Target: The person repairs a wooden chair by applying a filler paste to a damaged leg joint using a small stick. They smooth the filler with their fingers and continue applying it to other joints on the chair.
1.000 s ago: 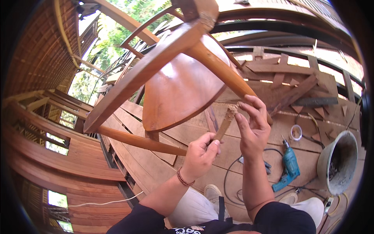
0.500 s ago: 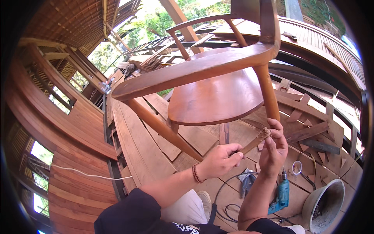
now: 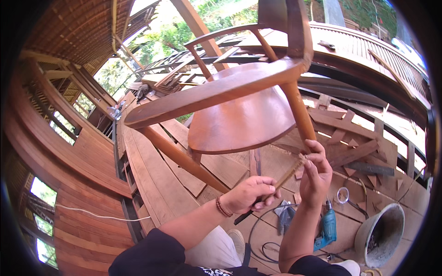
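Note:
A glossy brown wooden chair with a curved armrest stands before me. My left hand is closed on a thin flat stick or tool, whose dark end pokes out below my fingers. Crumbly tan material coats its upper tip. My right hand has its fingers curled around that tip, touching the material, just below and beside the chair's right rounded leg. Whether those fingers pinch the stick or only the material is hard to tell.
On the plank floor at lower right lie a teal drill, a clear round container, grey gloves, cables and a grey bucket. Wood offcuts are piled at right; a slatted wooden structure rises at left.
The view has swung, so the chair looks more level and the hands sit lower and further right than a second ago. The stick's dark end now shows below my left hand.

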Motion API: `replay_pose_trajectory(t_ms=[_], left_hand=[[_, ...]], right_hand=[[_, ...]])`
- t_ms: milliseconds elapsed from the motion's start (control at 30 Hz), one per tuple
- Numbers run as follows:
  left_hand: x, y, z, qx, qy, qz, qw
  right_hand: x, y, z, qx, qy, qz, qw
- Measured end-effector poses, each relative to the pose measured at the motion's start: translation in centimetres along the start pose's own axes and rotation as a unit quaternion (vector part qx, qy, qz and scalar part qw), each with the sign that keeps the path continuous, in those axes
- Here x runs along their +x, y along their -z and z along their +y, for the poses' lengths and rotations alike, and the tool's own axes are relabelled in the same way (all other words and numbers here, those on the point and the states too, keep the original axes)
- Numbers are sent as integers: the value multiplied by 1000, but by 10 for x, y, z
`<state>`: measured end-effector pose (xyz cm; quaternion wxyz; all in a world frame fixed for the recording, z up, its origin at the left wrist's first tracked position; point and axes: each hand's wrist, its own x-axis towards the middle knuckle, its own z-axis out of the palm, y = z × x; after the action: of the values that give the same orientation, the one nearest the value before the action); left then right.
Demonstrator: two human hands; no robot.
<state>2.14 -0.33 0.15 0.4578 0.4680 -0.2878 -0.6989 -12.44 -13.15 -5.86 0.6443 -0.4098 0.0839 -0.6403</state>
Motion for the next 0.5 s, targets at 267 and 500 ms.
replay_pose_trajectory(t_ms=[267, 500], left_hand=[[-5, -3, 5, -40, -56, 69, 995], [-7, -12, 6, -12, -64, 93, 994]], right_hand=[[0, 20, 26, -142, 35, 240, 960], [-15, 20, 46, -230, 75, 253, 937]])
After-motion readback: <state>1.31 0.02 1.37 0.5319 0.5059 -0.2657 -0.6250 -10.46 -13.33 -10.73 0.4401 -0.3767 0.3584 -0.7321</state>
